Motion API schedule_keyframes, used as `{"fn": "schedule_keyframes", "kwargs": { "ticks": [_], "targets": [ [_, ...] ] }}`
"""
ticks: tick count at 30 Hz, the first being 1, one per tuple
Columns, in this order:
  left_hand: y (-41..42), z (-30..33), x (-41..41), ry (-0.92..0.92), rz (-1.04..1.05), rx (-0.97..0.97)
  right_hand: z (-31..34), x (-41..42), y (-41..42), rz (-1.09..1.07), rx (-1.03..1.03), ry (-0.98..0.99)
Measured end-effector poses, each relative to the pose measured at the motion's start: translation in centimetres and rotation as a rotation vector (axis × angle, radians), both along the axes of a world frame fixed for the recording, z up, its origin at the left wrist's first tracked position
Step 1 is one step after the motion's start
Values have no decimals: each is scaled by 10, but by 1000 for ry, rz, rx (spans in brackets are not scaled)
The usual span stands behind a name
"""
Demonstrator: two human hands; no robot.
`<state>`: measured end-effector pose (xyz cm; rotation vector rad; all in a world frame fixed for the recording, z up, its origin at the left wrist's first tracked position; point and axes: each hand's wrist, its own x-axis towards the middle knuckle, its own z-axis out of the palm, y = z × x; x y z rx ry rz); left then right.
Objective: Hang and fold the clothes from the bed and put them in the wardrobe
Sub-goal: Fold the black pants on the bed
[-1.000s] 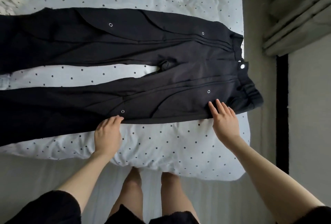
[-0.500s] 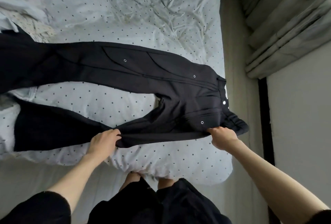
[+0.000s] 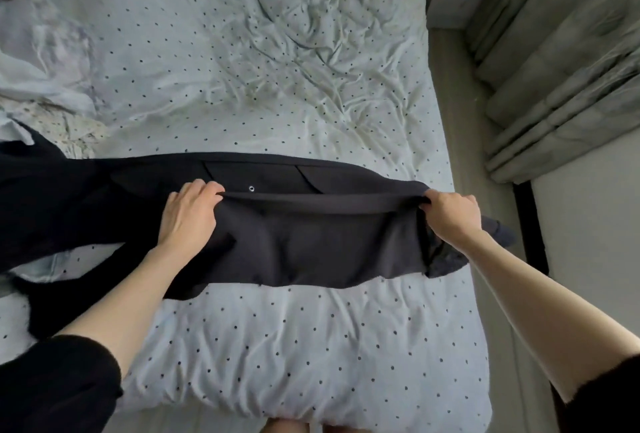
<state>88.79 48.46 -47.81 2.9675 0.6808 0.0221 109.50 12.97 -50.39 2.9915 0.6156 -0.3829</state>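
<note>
- The bed (image 3: pixel 294 346) ended at its right edge beside a strip of floor (image 3: pixel 460 121) and grey curtains (image 3: pixel 561 86); crumpled dotted sheet lay bare beyond the trousers.
- The left hand (image 3: pixel 188 216) and right hand (image 3: pixel 453 214) each had fingers curled, gripping the near leg's lifted edge.
- The black trousers (image 3: pixel 311 245) lay across the bed, long axis left to right, waistband toward the right edge.

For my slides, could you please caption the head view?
Both hands, left hand and right hand, grip black trousers, folding one leg over the other on a dotted bed.
</note>
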Motion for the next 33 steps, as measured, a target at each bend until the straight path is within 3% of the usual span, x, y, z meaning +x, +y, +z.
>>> {"fn": "schedule_keyframes", "kwargs": {
  "ticks": [9, 13, 16, 19, 22, 25, 28, 33],
  "targets": [
    [60, -49, 84, 82, 14, -44, -61, 46, 58, -154, 17, 4],
    [65, -68, 95, 123, 21, -82, -74, 25, 82, -250, 193, 21],
    [68, -73, 98, 131, 16, -76, -76, -2, 107, -154, 298, 21],
    [66, -75, 98, 116, 27, -72, -89, -13, 124, -45, 224, 149],
    [62, -72, 90, 70, 44, -18, -98, 1, 130, -58, 176, 239],
    [62, -62, 67, 65, 105, 61, -85, 7, 142, -104, 201, 199],
    [68, -50, 32, 111, 188, 57, -65, -12, 168, 24, 268, 113],
    [90, -42, -36, 281, 373, -45, -38, -86, 231, 270, 332, 185]
  ]
}}
